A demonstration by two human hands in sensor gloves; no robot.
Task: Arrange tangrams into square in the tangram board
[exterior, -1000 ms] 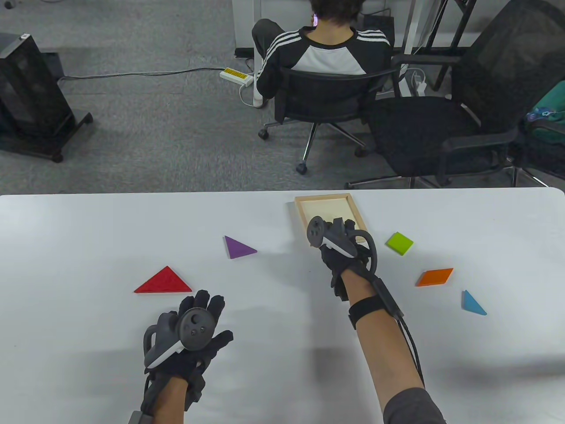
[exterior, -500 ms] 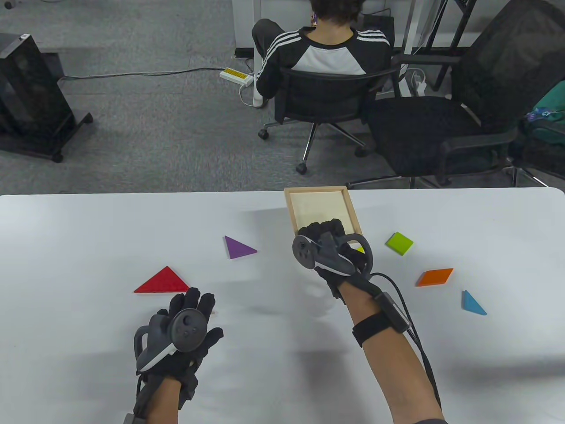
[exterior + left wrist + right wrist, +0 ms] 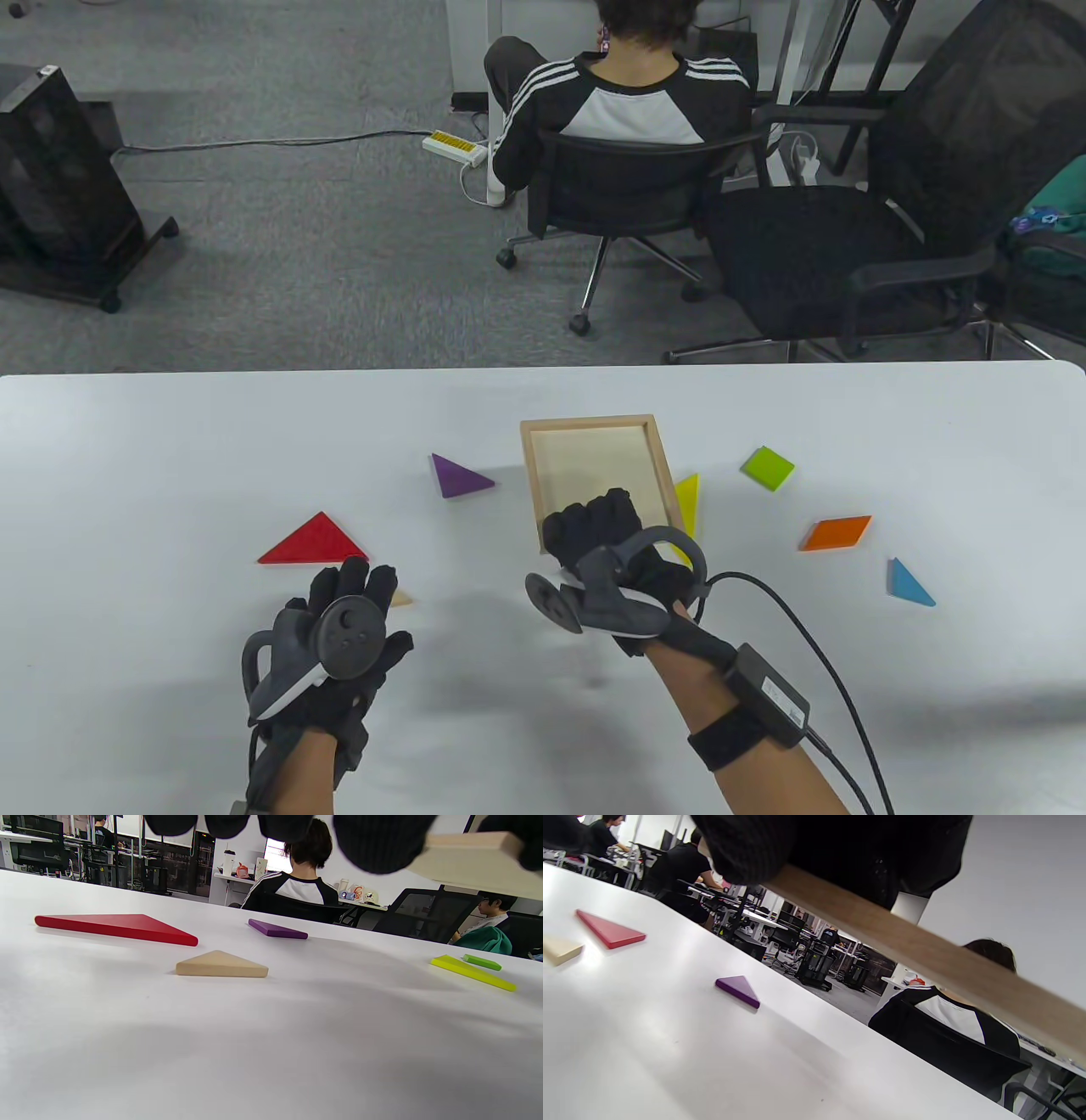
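My right hand (image 3: 598,531) grips the near edge of the empty wooden tangram board (image 3: 594,458); in the right wrist view its edge (image 3: 925,955) hangs above the table. My left hand (image 3: 352,594) hovers flat with straight fingers, holding nothing, beside a tan triangle (image 3: 401,599). Loose pieces lie around: a red triangle (image 3: 314,541), a purple triangle (image 3: 458,477), a yellow triangle (image 3: 685,501) at the board's right side, a green square (image 3: 768,467), an orange parallelogram (image 3: 836,532) and a blue triangle (image 3: 909,583). The left wrist view shows the tan triangle (image 3: 221,964) close ahead.
The white table (image 3: 170,441) ends at its far edge just past the board. Beyond it a person (image 3: 628,93) sits with their back turned, and an empty black office chair (image 3: 857,246) stands at the right. A cable (image 3: 814,645) trails from my right wrist.
My right hand has drawn the board nearer and leftward, uncovering the yellow triangle. My left hand has slid back and to the left, uncovering the tan triangle.
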